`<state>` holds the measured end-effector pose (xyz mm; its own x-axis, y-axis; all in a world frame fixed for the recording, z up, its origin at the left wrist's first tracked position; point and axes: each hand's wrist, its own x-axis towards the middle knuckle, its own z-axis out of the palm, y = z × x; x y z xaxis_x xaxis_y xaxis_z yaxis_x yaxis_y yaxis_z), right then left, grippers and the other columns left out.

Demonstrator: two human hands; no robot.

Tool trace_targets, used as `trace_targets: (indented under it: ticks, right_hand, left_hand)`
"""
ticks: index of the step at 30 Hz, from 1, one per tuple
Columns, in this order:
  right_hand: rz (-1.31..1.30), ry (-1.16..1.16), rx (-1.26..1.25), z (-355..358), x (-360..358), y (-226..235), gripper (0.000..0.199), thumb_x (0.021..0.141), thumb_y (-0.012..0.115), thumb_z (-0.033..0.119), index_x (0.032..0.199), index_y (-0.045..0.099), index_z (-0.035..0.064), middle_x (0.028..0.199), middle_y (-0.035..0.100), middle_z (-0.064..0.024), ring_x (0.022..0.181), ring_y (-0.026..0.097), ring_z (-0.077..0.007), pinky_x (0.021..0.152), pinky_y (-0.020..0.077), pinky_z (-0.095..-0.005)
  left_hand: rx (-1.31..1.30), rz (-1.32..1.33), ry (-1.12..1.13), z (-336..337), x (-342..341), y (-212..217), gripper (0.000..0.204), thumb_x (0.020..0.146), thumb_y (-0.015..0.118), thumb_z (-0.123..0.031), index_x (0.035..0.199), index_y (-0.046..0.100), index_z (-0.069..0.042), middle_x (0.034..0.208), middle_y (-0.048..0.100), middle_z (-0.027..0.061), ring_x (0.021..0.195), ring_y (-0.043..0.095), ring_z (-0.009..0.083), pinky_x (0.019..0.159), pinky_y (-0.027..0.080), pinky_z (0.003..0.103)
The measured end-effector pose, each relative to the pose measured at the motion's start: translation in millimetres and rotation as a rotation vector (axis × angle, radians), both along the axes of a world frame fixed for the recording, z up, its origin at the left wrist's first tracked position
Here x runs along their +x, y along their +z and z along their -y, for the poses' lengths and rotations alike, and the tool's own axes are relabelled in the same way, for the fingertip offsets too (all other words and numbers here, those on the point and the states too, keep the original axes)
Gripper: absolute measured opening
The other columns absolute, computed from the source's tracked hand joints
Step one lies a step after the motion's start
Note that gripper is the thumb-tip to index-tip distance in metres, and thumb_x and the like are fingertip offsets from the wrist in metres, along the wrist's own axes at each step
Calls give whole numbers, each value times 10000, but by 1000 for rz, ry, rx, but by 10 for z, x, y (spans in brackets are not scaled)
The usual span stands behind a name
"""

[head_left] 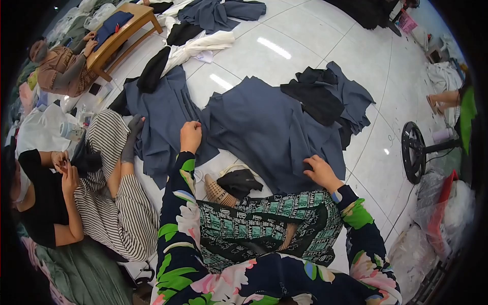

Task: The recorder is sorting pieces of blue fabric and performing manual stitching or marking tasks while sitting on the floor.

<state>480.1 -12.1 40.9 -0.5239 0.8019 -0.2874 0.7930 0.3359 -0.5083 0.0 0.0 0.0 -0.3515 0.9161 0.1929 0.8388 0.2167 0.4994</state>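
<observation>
A large slate-blue cloth piece (259,122) lies spread on the floor in front of my crossed legs. My right hand (324,174) is closed on the near right part of this cloth, with the fingertips curled over a dark fold. To the left, my left hand (191,136) is closed at the edge of a second pile of slate-blue cloth (162,117), where the two pieces come close together. Its fingertips pinch the fabric there. Black cloth (317,101) lies on the far right end of the spread piece. A small black cloth (240,183) rests by my foot.
A person in striped trousers (122,203) sits close on my left, handling something small. Farther back, another person (66,71) works at a low wooden table (124,30). On the right stand a black round fan (414,152) and plastic bags (432,218). More garments (213,15) lie ahead.
</observation>
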Motion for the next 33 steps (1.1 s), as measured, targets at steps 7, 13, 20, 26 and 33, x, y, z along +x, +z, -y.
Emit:
trace_targets:
  ticks: [7,13,20,26,33]
  right_hand:
    - [76,175,-41,80,-13,-109,438,731,716,160,1136,583,61,1023,556,-135,988,559,-330,835,460,-402]
    - [68,359,290,143,-318,142,392,683,735,187,1053,630,111,1065,549,-85,1021,523,-273,798,462,-393]
    - [118,505,113,346,-528,324,203,716,701,210,891,685,109,1013,603,-65,975,570,-264,768,467,-407]
    - [-1005,404,-28,965,-1003,2684,273,805,654,35,1077,631,23,1101,602,-127,982,609,-272,820,507,-320]
    - [-1293,485,537,1553,-795,3723,264,823,607,52,1072,618,-34,1121,600,-182,1012,587,-293,841,480,-355]
  left_hand:
    - [14,124,31,119,65,40,174,795,627,-119,893,653,22,695,649,113,559,630,184,564,504,304]
    - [-298,469,153,133,547,129,366,838,641,-279,921,626,78,630,621,96,463,599,161,420,461,277]
    - [-291,958,51,71,849,241,460,822,668,-256,1146,571,56,864,662,92,495,598,130,413,419,260]
    - [-170,666,183,275,471,324,273,840,613,-172,1049,612,2,791,641,45,496,573,106,404,386,241]
    - [-106,604,-89,735,933,884,231,833,618,-165,958,635,29,737,649,74,500,588,114,443,453,261]
